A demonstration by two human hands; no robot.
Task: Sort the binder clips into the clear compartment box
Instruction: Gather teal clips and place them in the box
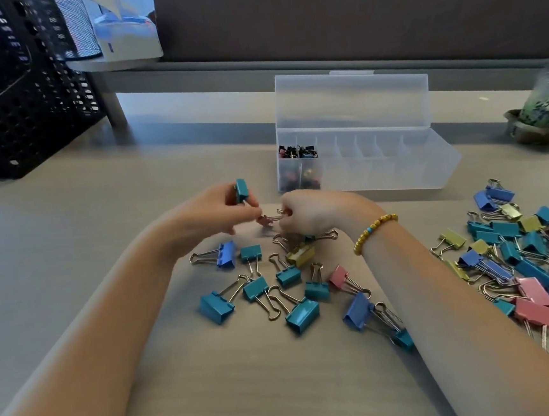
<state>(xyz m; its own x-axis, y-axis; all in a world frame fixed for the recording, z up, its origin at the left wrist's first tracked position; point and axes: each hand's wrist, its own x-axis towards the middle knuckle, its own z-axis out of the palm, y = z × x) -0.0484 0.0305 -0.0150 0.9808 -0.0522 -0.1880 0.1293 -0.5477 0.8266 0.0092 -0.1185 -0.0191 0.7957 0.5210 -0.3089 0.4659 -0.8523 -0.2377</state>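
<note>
The left hand (213,209) holds a teal binder clip (241,190) raised above the worktop (69,225), its fingers curled and pinching the clip's lower part. The right hand (313,212) is just beside it, its fingers closed on the wire handles of a small pink clip (265,221), which is blurred. A yellow bead bracelet (373,232) sits on the right wrist.

The clear compartment box (362,167) stands on the worktop just beyond the hands, with its lid (351,101) upright. Its leftmost compartments contain small dark clips (297,152); the compartments to the right show no contents.

A loose group of clips (273,290), mostly teal with blue, yellow and pink, lies on the worktop below the hands. A denser pile of clips (522,252) lies at the right edge. A black mesh organizer (7,91) stands at far left.
</note>
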